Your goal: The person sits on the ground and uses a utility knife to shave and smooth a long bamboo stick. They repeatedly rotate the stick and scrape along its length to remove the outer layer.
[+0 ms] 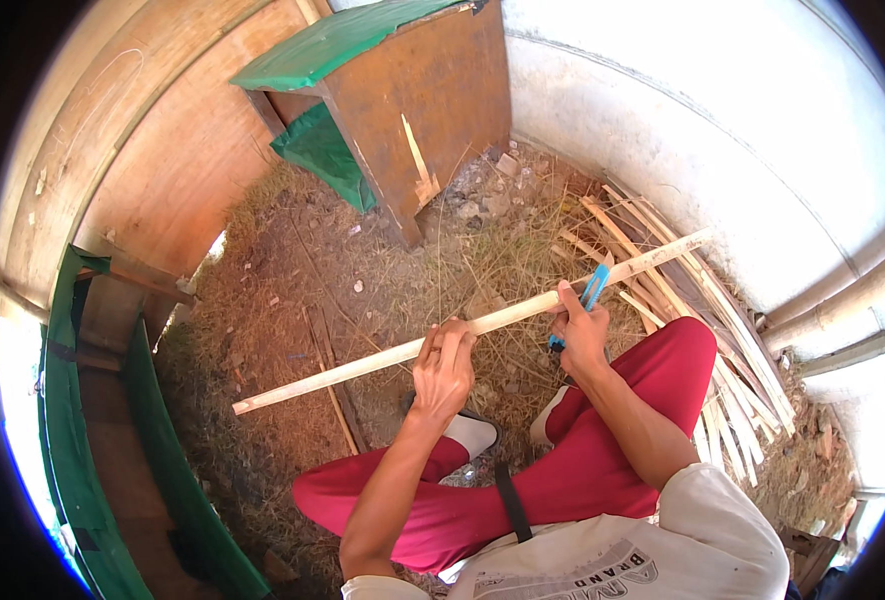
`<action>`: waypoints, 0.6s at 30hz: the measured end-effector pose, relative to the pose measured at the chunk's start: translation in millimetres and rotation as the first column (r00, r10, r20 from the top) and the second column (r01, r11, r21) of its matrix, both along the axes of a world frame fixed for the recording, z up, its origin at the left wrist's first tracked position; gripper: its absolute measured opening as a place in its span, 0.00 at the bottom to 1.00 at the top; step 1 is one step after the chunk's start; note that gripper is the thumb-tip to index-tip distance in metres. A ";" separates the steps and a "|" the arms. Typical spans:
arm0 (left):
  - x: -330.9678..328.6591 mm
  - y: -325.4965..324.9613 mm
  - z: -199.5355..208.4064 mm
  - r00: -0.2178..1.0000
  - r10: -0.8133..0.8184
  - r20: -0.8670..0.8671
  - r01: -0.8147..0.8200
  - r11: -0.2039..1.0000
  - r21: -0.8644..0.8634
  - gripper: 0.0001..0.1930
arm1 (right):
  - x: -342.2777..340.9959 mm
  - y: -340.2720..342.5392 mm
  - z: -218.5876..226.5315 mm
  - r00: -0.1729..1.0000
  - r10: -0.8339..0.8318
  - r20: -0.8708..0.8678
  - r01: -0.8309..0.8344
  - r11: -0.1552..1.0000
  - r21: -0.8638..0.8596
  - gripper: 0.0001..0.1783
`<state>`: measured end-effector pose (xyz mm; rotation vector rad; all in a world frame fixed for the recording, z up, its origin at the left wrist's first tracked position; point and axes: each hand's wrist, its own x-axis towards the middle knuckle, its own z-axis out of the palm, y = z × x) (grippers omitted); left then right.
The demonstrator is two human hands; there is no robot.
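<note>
Sitting low with knees spread, a person in a white shirt point(603, 555) and dark red trousers point(563, 500) has a black strap point(513, 503) lying across the lap and pale shoes point(475, 434) set on the ground. Beyond the knees, a long wooden strip point(363, 362) slants across the scene, its left end near and its right end far. The left hand point(445, 368) is closed over the strip around its middle, fingers curled across the wood. To its right, the right hand point(581, 335) is folded around a blue cutter point(594, 287), thumb close against the strip — the blade end seems to lie at the wood, though the view is too small to tell whether it bites. Right of the knee, a loose pile of thin wooden strips point(738, 390) lies on the ground point(293, 270), which is brown earth with dry grass. At the left stands a wooden frame edged with green sheeting point(68, 400). Farther off is a brown wooden cabinet point(418, 120) with a green cover point(343, 40) — a splintered pale piece point(415, 155) leans on its side. Behind, a wood-panel wall point(173, 130) rises left and a whitish wall point(683, 110) right.
</note>
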<state>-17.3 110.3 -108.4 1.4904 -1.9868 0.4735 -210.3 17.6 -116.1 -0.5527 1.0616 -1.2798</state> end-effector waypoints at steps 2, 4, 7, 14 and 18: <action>1.1 -3.9 -1.1 1.000 0.005 0.004 -0.005 1.000 0.018 0.08 | -0.2 -0.4 3.1 1.000 -0.003 -0.002 0.003 1.000 -0.008 0.20; 1.8 -6.3 -0.6 1.000 -0.015 0.011 0.015 1.000 0.001 0.08 | 2.3 1.4 6.5 0.999 -0.046 -0.009 0.045 0.998 -0.035 0.21; 8.3 -12.7 -6.3 1.000 -0.025 -0.008 0.025 1.000 -0.014 0.08 | -3.3 0.7 2.6 1.000 -0.011 0.011 0.012 0.999 -0.053 0.19; 2.9 -19.3 -17.7 0.996 -0.002 -0.085 -0.012 0.987 -0.162 0.11 | -1.5 4.4 8.6 0.998 -0.050 -0.040 0.047 0.997 -0.066 0.21; -0.5 -15.4 -23.3 0.989 0.009 -0.149 -0.024 0.995 -0.092 0.11 | -0.7 6.7 3.8 0.995 -0.089 -0.044 0.083 0.988 -0.133 0.18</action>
